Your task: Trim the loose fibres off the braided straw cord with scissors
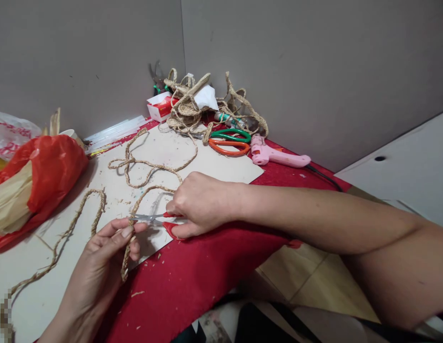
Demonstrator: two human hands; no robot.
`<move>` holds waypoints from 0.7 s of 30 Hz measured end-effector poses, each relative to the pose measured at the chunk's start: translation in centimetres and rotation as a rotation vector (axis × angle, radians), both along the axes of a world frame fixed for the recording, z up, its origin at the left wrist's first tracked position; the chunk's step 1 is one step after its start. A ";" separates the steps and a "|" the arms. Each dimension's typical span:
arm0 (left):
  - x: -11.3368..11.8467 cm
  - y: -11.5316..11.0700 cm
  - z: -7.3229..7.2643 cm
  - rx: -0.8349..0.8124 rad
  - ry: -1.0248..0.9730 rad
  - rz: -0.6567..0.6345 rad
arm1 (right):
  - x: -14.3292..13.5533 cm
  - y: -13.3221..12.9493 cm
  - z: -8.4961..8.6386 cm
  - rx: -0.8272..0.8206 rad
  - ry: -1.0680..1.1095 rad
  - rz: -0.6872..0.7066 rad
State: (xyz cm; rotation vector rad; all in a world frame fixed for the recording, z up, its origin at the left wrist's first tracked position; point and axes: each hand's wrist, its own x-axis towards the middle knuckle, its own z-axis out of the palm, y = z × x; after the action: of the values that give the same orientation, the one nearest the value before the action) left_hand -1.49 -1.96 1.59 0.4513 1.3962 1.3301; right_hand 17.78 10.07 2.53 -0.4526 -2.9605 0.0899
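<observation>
Near the front edge of the table, my left hand (110, 247) pinches a braided straw cord (137, 202) between thumb and fingers. A short end of the cord hangs below the fingers. My right hand (196, 205) grips small red-handled scissors (150, 217) from the right. Their blades are parted and the tips touch or nearly touch the cord, just above my left thumb. Beyond my hands the cord loops across a pale board (164, 147). Another braided length (71, 228) lies in a bend to the left of my left hand.
An orange-red plastic bag (60, 162) with pale husk strips stands at left. At the back lie coiled braids (189, 105), a red-and-white box (160, 107), green-and-orange-handled scissors (230, 142) and clear sticks (117, 132). A pink glue gun (278, 155) trails its cord rightward on red cloth (193, 271).
</observation>
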 end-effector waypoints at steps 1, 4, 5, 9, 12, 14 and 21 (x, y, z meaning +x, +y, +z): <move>0.0 0.0 0.0 -0.002 0.001 -0.003 | 0.0 0.0 0.0 -0.004 0.004 0.002; -0.1 0.1 -0.2 -0.002 0.012 -0.002 | 0.1 0.0 0.0 -0.014 0.001 0.005; -0.2 0.2 -0.2 0.000 0.018 0.003 | 0.1 0.0 0.1 -0.015 -0.005 0.009; -0.1 0.3 -0.3 0.007 0.022 0.016 | 0.2 0.1 0.3 -0.010 -0.014 0.036; 0.0 0.3 -0.3 0.005 0.018 0.016 | 0.2 0.2 0.5 -0.013 -0.043 0.039; 0.1 0.3 -0.2 -0.004 0.024 0.022 | 0.1 0.2 0.6 -0.013 -0.067 0.036; 0.9 0.4 0.4 0.002 0.063 0.061 | 0.2 0.3 0.3 -0.030 -0.001 0.047</move>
State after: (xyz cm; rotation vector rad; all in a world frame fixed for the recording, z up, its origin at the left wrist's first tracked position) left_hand -0.59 -1.59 1.97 0.4578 1.4708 1.3768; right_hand 18.02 10.34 2.87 -0.3876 -2.9745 0.1397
